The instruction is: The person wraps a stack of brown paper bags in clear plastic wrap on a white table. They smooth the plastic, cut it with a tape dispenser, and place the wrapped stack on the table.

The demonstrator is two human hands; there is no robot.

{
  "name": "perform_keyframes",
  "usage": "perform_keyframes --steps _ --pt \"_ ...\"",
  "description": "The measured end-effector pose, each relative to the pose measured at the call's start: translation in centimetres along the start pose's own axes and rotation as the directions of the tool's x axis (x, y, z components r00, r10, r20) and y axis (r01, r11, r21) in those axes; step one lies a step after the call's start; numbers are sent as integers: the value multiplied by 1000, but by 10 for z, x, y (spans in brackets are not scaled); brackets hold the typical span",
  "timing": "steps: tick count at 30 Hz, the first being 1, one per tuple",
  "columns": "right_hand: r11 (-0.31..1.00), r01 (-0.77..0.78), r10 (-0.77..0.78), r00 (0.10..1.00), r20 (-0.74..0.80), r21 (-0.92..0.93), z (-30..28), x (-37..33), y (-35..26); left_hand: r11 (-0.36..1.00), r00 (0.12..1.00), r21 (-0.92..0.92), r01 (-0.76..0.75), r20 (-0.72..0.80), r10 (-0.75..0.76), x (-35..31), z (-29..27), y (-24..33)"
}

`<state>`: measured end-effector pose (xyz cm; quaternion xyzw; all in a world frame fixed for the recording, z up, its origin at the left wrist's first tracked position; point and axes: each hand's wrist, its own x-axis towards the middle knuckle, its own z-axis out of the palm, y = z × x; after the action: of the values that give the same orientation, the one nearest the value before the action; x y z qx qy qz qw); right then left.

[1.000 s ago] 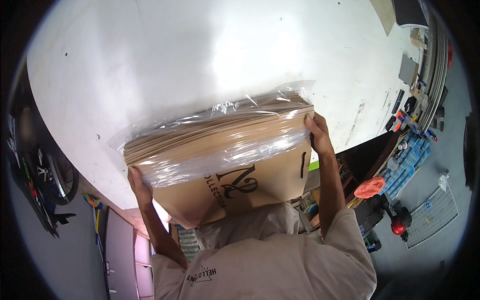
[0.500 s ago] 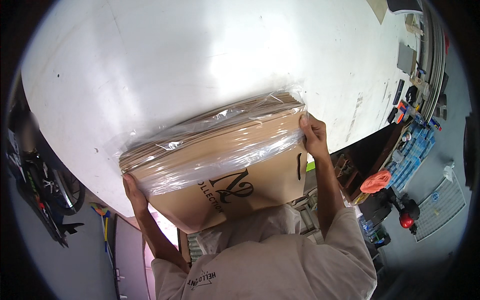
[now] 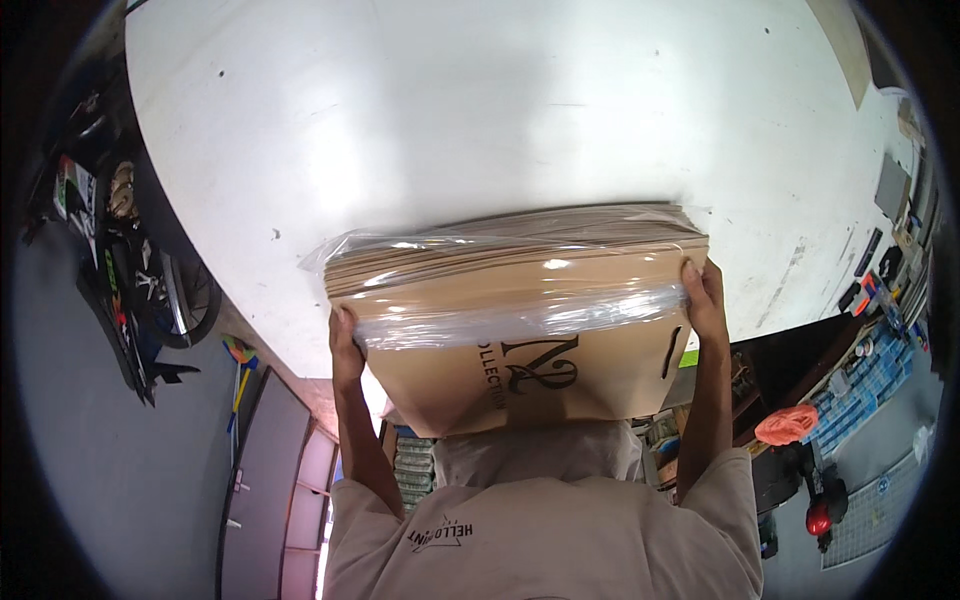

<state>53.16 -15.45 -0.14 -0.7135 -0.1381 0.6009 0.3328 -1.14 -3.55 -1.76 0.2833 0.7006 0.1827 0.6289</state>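
Note:
A thick bundle of flat brown cardboard pieces, with dark printing and a dark slot on its front, is held in front of my body. Clear plastic wrap covers its upper part and bunches in a shiny band across the front. My left hand grips the left edge, thumb on the front face. On the right edge my right hand grips at nearly the same height, thumb also in front. The fingers behind the bundle are partly hidden. Its layered edges face up, beside the white table.
Tools and small items, among them an orange-handled one, lie along the table's right side. Below them are a red plastic bag and blue packs. A bicycle and a yellow-handled broom stand at the left.
The view has turned, and the bundle now appears more level and farther right in the picture. Both hands keep their grip on its edges.

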Motion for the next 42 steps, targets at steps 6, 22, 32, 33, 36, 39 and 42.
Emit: perform_keyframes --steps 6,22,32,33,36,39,42 --pt "1000 2 -3 998 66 16 -12 -11 15 984 985 108 -140 112 128 -19 8 7" --pt "989 -142 139 987 82 31 0 -43 10 998 938 48 -49 345 30 -44 -2 0" --pt "996 55 -55 998 1 -75 18 -44 25 974 975 162 -157 182 127 -40 24 -4" --pt "987 120 -122 992 -16 -110 19 -44 26 982 975 99 -158 176 139 -40 30 -3" --pt "872 191 -277 952 -132 -452 16 -50 36 980 971 138 -146 208 115 -40 33 13" --pt "257 183 -811 575 -109 -949 62 -75 -20 975 969 89 -204 164 187 -46 40 19" --pt "237 715 -805 524 280 -657 143 -101 -23 976 966 -32 -217 137 219 -63 45 29"
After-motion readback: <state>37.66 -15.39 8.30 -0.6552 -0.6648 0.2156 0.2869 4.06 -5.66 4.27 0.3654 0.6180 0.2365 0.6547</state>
